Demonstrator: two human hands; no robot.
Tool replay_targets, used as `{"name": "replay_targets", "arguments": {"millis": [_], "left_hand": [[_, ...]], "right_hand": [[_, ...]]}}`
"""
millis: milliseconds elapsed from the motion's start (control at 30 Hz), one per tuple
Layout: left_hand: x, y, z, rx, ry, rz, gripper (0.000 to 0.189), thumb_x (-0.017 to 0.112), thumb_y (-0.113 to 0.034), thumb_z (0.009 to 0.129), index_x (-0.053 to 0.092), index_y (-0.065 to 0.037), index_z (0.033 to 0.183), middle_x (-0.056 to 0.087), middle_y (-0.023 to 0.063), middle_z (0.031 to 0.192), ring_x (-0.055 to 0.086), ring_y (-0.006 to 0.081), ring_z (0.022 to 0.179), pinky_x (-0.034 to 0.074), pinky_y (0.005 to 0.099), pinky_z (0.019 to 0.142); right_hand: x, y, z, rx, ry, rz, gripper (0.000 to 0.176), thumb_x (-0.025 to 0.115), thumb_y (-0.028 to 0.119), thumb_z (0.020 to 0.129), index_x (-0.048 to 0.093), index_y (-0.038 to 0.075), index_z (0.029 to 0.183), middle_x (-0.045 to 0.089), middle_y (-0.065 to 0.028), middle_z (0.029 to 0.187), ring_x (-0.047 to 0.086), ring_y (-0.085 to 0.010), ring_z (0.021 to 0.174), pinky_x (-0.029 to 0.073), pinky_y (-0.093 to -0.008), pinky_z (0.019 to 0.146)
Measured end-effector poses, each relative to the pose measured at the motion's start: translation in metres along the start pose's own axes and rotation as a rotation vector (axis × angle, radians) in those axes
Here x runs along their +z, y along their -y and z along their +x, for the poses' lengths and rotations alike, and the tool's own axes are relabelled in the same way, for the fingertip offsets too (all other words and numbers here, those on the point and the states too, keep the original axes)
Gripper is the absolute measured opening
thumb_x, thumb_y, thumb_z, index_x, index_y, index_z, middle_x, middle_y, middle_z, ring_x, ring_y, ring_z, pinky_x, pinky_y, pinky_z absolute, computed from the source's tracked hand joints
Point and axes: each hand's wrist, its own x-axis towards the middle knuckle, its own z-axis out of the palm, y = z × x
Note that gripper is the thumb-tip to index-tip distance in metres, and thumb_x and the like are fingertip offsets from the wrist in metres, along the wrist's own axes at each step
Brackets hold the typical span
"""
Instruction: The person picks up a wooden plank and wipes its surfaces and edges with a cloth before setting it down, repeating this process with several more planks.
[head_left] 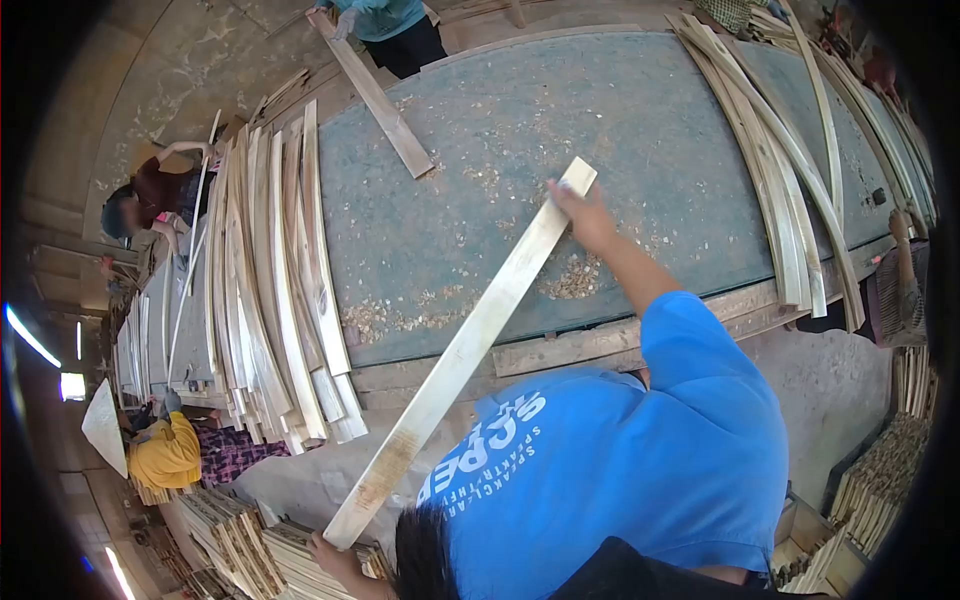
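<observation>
A co-worker's far hand point(585, 215) grips one end of a long slat point(470, 345) over the counter point(640, 110). The near hand point(335, 555) grips the other end, off the counter's edge, just beside stacked slats point(235, 535). Left of the far hand a slat pile point(275, 290) lies along the counter's side. Right of it lie curved strips point(775, 190), and beyond it a plank point(385, 110).

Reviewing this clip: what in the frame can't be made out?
Head view throughout.
1. The wearer's own hands: outside the frame; the blue-shirted person holds the slat.
2. Near hand: fingers hidden by the slat end, arm cut by the bottom edge.
3. Far hand: too small to see its grip.
4. Shirt print: creased, partly unreadable.
5. Left-edge workers: blurred, dark lens rim.
</observation>
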Motion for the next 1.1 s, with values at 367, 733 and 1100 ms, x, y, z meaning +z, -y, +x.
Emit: {"name": "replay_targets", "arguments": {"millis": [367, 733, 1100], "left_hand": [[-0.018, -0.014, 0.006, 0.038, -0.063, -0.011, 0.048, 0.064, 0.001, 0.070, 0.055, -0.003, 0.116, 0.054, 0.0197, 0.119, 0.052, 0.0478, 0.109, 0.043, 0.0550, 0.095], [-0.025, -0.034, 0.000, -0.074, -0.135, 0.053, 0.040, 0.062, -0.002, 0.074, 0.054, -0.004, 0.113, 0.055, 0.0188, 0.121, 0.052, 0.0469, 0.109, 0.044, 0.0566, 0.091], [0.014, -0.008, 0.014, -0.006, -0.598, -0.031, 0.042, 0.067, -0.004, 0.078, 0.056, -0.005, 0.119, 0.056, 0.0174, 0.122, 0.053, 0.0411, 0.115, 0.045, 0.0544, 0.089]], "right_hand": [[-0.005, -0.009, 0.016, -0.288, 0.133, -0.020, 0.093, 0.051, -0.015, 0.082, 0.025, 0.026, 0.161, 0.037, -0.0094, 0.162, 0.039, -0.0249, 0.147, 0.008, -0.0544, 0.127], [-0.015, 0.024, 0.003, -0.411, 0.137, 0.033, 0.066, 0.044, 0.004, 0.096, 0.026, 0.012, 0.160, 0.052, -0.0129, 0.150, 0.040, -0.0272, 0.146, 0.013, -0.0524, 0.126], [-0.045, 0.035, -0.020, -0.387, 0.172, 0.034, 0.076, 0.046, -0.001, 0.095, 0.019, 0.019, 0.162, 0.044, -0.0144, 0.156, 0.035, -0.0275, 0.149, 0.013, -0.0576, 0.125]]}}
